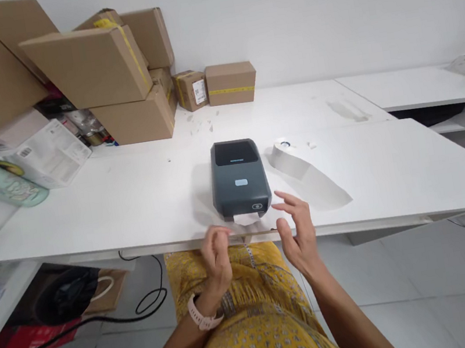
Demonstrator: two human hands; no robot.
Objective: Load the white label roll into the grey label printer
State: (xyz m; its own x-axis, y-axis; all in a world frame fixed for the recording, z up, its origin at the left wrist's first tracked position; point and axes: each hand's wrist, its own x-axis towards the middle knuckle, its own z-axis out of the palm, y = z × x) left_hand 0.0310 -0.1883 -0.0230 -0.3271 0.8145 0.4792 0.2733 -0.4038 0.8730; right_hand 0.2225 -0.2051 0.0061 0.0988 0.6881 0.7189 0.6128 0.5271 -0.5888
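A dark grey label printer (240,190) with a black top window and a light blue button stands near the table's front edge. Out of its front slot pokes a short strip of white label paper (246,219). My left hand (216,253) is at the table edge, just left of that strip, with its fingers curled together and nothing visible in them. To the right of the printer's front corner, my right hand (298,231) has its thumb and fingers apart and is empty. Beside the printer, a roll of white labels (284,154) lies with its loose end trailing towards the front right.
Cardboard boxes (87,67) are stacked at the back left, with two smaller ones (232,83) by the wall. A mint green bottle (4,180) leans at the left. Paper scraps (202,123) dot the white table (151,192). A black cable (159,297) hangs below.
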